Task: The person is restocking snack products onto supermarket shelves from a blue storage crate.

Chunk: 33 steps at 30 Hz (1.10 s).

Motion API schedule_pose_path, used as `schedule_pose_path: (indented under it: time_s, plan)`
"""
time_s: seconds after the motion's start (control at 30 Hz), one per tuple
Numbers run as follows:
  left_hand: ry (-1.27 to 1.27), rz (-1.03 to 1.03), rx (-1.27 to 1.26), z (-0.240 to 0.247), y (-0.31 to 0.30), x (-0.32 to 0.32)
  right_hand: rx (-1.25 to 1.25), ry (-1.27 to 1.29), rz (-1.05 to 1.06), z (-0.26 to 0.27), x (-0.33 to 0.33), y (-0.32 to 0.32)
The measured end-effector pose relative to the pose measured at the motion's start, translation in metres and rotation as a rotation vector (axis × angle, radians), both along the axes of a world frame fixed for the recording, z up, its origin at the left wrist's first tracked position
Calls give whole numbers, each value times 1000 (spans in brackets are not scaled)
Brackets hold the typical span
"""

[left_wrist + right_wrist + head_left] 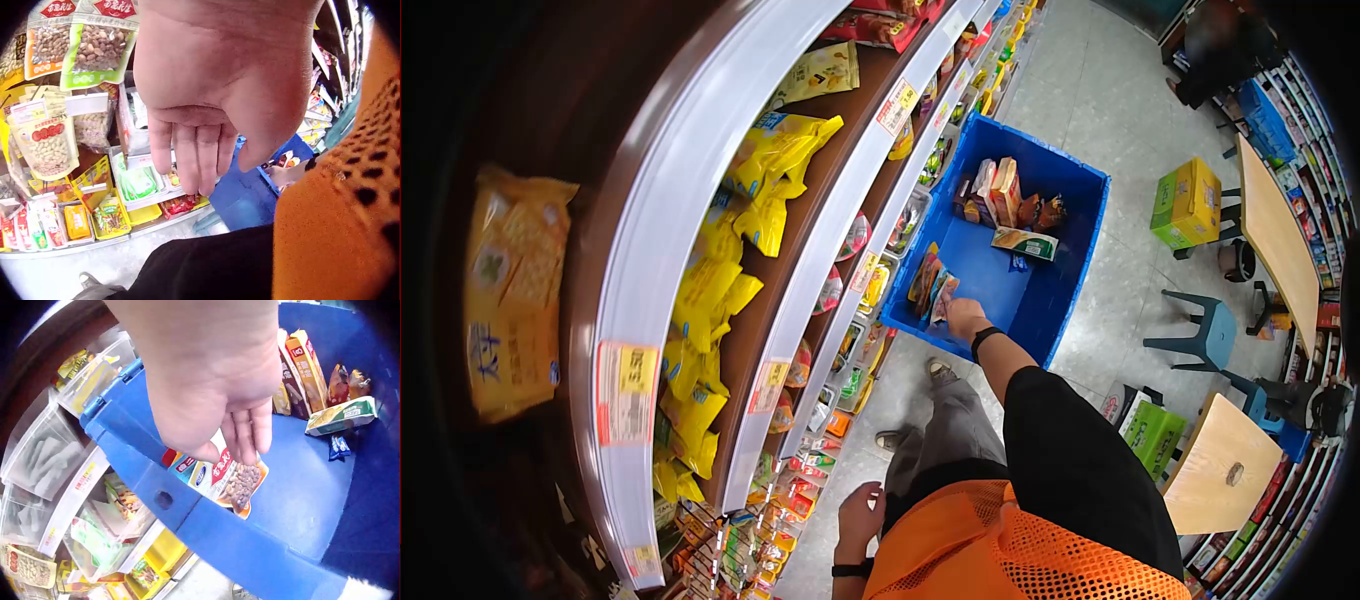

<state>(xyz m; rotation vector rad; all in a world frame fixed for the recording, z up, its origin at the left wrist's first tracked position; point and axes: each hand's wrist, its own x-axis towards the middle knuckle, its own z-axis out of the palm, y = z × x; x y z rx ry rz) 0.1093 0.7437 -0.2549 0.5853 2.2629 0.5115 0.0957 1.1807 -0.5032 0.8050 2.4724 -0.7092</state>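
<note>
My right hand [967, 318] reaches down into a blue plastic crate [985, 262]. Its thumb and fingers pinch the upper part of a bag of peanuts [240, 486] near the crate's side wall. Beside that bag leans another colourful packet [183, 467], partly covered by it. Upright snack boxes [306, 369], a green-and-white box [341, 416], brown packets [339, 384] and a small blue packet [339, 447] lie at the crate's other end. My left hand [212, 106] hangs at my side with fingers loosely extended and nothing in it.
Tall shelves with yellow snack bags [710, 280] and price tags run along the left. Peanut bags [100, 47] hang near my left hand. Right of the crate stand a yellow-green carton [1186, 203], a blue stool [1205, 335] and wooden tables [1225, 470]. A person [1225, 45] is farther back.
</note>
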Motion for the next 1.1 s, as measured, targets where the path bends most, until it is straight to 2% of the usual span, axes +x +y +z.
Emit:
schedule_pose_path:
  time_s: [0.1, 0.2, 0.33, 0.47, 0.63, 0.87, 0.93, 1.0, 1.1]
  plan:
    - [-36, 65, -71, 0, -5, 7, -7, -61, 125, -15, -11, 4]
    - [-28, 82, -56, -3, -5, 9, 45, -70, 94, -34, -20, 4]
    - [-33, 97, -64, 1, 5, 8, 34, -36, 96, -35, -22, 7]
    - [-23, 74, -28, -2, 8, 5, -4, -132, 67, -18, -21, 9]
    - [15, 115, -29, 0, 1, 4, -34, -218, 116, -20, -14, 16]
    - [22, 123, -92, -2, -19, 17, -15, -185, -49, -23, -6, 19]
    - [23, 104, -83, -3, -19, 15, -8, -165, -115, -9, -1, 24]
    - [18, 74, -53, -6, -13, 11, 68, -94, -71, 14, 6, 32]
    - [73, 22, 9, 3, 11, -7, 182, -67, 7, 86, 10, 40]
